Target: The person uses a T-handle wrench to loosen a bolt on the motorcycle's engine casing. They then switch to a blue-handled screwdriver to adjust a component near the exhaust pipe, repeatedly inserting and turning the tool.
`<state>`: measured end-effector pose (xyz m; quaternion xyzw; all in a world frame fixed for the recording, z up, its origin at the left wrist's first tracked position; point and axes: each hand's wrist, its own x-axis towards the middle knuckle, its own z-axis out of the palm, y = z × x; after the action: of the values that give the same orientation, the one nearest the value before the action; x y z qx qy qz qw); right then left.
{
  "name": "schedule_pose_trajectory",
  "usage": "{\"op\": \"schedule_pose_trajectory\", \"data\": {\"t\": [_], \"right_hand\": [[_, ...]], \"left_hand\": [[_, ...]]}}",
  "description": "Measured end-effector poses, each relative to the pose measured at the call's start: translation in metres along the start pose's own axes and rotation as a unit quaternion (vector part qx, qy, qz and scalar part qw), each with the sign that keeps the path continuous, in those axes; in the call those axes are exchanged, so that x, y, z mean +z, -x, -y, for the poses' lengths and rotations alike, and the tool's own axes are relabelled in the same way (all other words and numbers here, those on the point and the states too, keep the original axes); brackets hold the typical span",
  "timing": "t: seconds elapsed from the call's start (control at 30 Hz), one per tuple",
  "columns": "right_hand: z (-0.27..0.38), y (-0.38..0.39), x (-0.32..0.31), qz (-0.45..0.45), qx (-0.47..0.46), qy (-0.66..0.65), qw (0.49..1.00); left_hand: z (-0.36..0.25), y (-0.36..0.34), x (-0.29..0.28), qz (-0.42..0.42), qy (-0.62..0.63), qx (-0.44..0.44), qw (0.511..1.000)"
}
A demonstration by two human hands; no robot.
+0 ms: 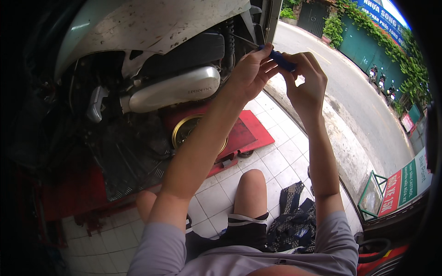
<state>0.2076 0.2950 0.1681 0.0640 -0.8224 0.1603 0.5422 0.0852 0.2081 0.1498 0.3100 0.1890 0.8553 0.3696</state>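
Both my arms are raised toward the rear of a motor scooter [174, 90] with a pale, scuffed body panel. A dark blue, handle-shaped object [282, 61] lies slantwise between my hands; its exact kind I cannot make out. My left hand [251, 71] pinches the upper left end with thumb and fingers. At the lower right end, my right hand [307, 76] grips it with bent fingertips. Just left of my left hand are the scooter's rear shock absorber [229, 43] and a dark air-box cover.
Beneath the scooter is a red lift platform [253, 131] carrying a round gold-rimmed pan [184, 131], partly behind my left forearm. Dark patterned cloth [294, 221] lies on the white tiles by my knee. A sign board [403, 186] stands right, beside the doorway to the street.
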Motion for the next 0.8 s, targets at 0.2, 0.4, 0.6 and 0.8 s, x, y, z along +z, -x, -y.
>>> {"op": "schedule_pose_trajectory", "data": {"t": [0.2,0.4,0.6,0.8], "right_hand": [[-0.012,-0.001,0.004,-0.013,-0.126,-0.013,0.992],[0.013,-0.003,0.005,0.003,0.184,-0.057,0.981],[-0.005,0.002,0.002,-0.016,-0.036,-0.027,0.999],[0.006,0.004,0.010,-0.062,-0.055,-0.063,0.995]], "left_hand": [[-0.005,-0.003,-0.011,0.003,-0.041,0.023,0.999],[-0.004,0.002,-0.007,-0.010,-0.010,0.041,0.999],[-0.013,0.007,0.002,-0.046,-0.011,-0.019,0.999],[-0.010,0.000,-0.009,-0.041,-0.027,0.009,0.999]]}}
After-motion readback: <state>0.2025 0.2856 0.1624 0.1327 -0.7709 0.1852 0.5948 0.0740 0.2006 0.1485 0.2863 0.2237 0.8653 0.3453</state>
